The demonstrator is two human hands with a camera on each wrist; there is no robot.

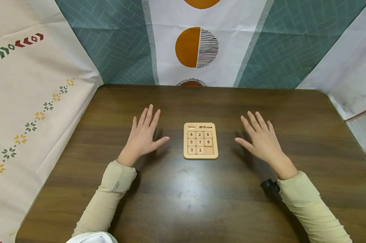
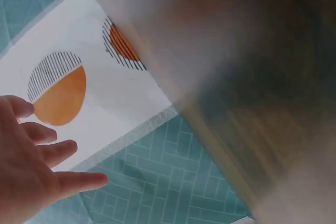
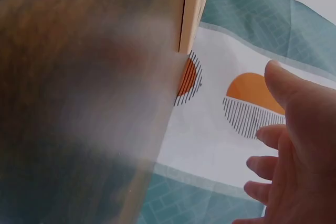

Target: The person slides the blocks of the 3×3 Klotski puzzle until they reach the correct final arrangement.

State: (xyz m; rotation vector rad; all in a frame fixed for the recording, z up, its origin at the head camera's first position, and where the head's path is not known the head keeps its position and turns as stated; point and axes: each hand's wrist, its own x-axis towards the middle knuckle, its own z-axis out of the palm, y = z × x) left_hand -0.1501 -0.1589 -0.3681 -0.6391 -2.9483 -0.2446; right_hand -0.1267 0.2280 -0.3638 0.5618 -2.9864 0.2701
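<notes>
A light wooden number slide puzzle (image 1: pixel 200 157) lies flat on the table, its tiles reading 4 2 6, 5 7 8, 3 1 from top to bottom, with the bottom right slot bare. To its left my left hand (image 1: pixel 142 136) is spread with fingers straight, apart from the puzzle and holding nothing. On the other side my right hand (image 1: pixel 263 141) is likewise spread and holds nothing. In the left wrist view the fingers (image 2: pixel 79 182) stretch out over nothing. The right wrist view catches the puzzle's edge (image 3: pixel 191 14) beyond the right thumb.
The dark brown wooden table (image 1: pixel 183 202) extends around the puzzle. Behind its far edge hangs a teal and white cloth (image 1: pixel 122 54) with orange circles. A white embroidered cloth (image 1: pixel 64 111) borders the left side. A dark wrist strap (image 1: pixel 271 185) shows by the right sleeve.
</notes>
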